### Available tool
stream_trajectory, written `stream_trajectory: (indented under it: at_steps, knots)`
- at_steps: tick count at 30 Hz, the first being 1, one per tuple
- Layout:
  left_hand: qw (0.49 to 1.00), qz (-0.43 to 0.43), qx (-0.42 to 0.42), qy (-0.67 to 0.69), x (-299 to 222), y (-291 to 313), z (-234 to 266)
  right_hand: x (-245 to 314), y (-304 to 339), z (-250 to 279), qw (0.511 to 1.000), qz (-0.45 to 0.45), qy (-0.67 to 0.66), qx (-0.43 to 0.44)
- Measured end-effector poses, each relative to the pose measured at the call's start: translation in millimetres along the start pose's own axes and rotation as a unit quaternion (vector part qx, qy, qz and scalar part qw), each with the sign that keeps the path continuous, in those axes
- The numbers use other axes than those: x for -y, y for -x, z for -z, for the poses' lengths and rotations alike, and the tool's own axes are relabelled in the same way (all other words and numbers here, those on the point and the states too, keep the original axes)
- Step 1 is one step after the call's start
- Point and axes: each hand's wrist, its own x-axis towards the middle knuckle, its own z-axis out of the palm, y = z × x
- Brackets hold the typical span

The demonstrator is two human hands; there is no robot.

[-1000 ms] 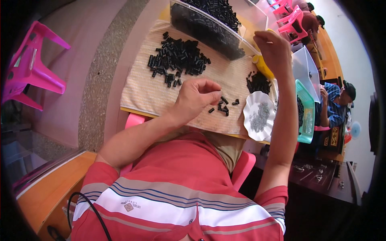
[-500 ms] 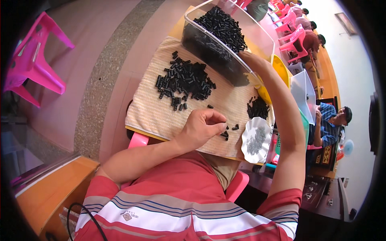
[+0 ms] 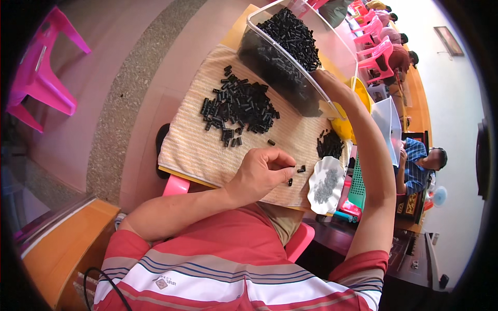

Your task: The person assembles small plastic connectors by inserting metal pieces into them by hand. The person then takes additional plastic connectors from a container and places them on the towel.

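Over the near part of the towel-covered table (image 3: 181,140), my left hand (image 3: 263,173) is closed in a pinch of thumb and forefinger. A dark bit shows at its fingertips, too small to make out. Beside them lie a few loose short black tubes (image 3: 301,169). My right hand (image 3: 332,85) reaches into the clear plastic bin (image 3: 337,116), which holds a heap of black tubular pieces (image 3: 290,39); its fingers are hidden. Left of the bin spreads a pile of black tubes (image 3: 241,106). A white scalloped dish (image 3: 315,181) with tiny greyish parts sits at the right.
Small black parts (image 3: 330,145) are heaped above the dish. Behind my right forearm stand a yellow bowl (image 3: 363,96), a translucent box (image 3: 386,122) and a green basket (image 3: 357,186). A pink stool (image 3: 46,78) is at left; a person in a striped shirt (image 3: 415,160) sits at right.
My left hand stays pinched, shifted slightly right and down with the view. My right hand remains inside the bin. Fewer loose black tubes show by the left fingertips.
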Motion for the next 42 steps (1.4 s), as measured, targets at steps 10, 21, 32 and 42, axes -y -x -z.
stream_trajectory:
  at_steps: [10,21,32,42]
  knots:
    - [1.0,0.025,0.008,0.004,-3.1,1.4,-0.8,-68.1,-12.5,7.5,0.992,-0.103,-0.055,-0.046]
    - [0.999,0.034,-0.014,-0.016,-4.2,0.4,4.5,-83.1,-50.1,-10.5,0.991,-0.071,0.111,0.006]
    - [0.999,0.011,-0.03,-0.006,-2.0,-1.4,3.9,-71.6,-64.9,-12.7,0.988,-0.106,0.115,0.009]
    - [0.999,0.003,-0.03,-0.013,-0.3,-1.3,4.7,-55.2,-54.2,-9.5,0.987,-0.131,0.086,0.045]
